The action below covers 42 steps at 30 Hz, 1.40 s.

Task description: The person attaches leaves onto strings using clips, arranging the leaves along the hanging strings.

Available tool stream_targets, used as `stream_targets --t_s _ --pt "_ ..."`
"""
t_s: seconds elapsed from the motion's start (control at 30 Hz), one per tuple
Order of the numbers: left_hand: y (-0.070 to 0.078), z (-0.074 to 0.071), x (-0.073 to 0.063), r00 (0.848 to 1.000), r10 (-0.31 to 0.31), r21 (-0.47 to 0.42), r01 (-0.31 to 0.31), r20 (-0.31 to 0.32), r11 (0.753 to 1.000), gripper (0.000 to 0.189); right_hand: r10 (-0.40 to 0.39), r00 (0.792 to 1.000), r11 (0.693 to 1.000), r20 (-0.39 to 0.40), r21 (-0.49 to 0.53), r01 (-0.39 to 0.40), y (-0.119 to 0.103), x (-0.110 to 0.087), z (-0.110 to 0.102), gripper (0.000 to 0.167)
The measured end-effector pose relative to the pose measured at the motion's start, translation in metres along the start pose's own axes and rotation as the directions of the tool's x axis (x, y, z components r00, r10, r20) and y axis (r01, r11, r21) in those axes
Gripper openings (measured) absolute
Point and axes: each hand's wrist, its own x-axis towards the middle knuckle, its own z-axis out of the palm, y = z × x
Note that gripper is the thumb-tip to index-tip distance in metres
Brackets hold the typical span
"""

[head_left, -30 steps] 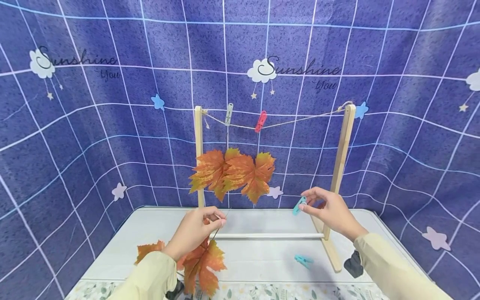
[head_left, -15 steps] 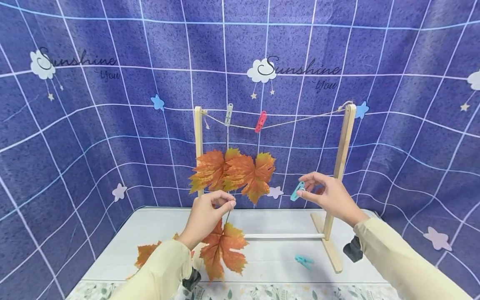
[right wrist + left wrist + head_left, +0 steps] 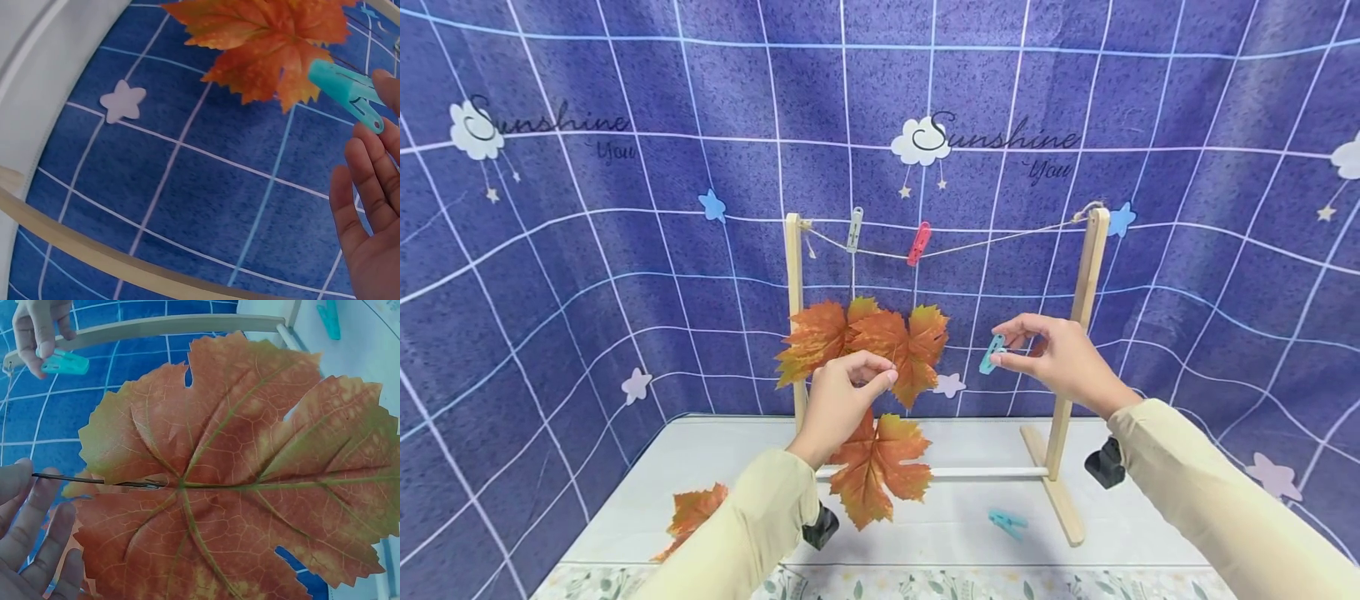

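Note:
My left hand pinches the thin dark stem of an orange maple leaf, which dangles below the fingers in front of the rack. In the left wrist view the leaf's veined face fills most of the picture. My right hand holds a teal clothespin between thumb and fingers, below the right half of the string. Two orange leaves hang from that string, one under a pale grey clothespin, the other under a red clothespin. My left hand overlaps them in the head view.
The string spans two wooden posts joined low down by a white rod. Another teal clothespin lies on the white table. One more leaf rests at the table's left. A blue checked curtain surrounds the back and sides.
My left hand has risen and moved right, lifting the leaf off the table area to hang before the rack. My right hand has risen with the teal clothespin.

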Motion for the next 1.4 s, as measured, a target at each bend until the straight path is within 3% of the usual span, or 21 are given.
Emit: stream_targets --t_s 0.43,0.87,1.13,1.4 --pt "0.015 0.023 0.014 1.0 -0.001 -0.047 0.002 0.009 0.999 0.008 -0.019 1.0 0.999 0.021 -0.033 0.02 -0.009 0.017 -0.026 0.029" --pt "0.029 0.046 0.034 0.998 0.067 -0.041 -0.068 -0.014 0.997 0.008 -0.012 0.999 0.998 -0.038 -0.063 0.009 -0.019 0.035 -0.043 0.029" --pt "0.041 0.058 0.044 0.998 0.05 -0.048 -0.052 -0.039 0.997 0.009 -0.056 0.996 0.995 -0.064 -0.087 0.05 -0.028 0.045 -0.052 0.026" --pt "0.049 0.069 0.06 0.997 0.053 -0.052 -0.055 -0.049 0.997 0.009 -0.051 0.992 0.995 -0.119 -0.091 0.041 -0.034 0.056 -0.06 0.02"
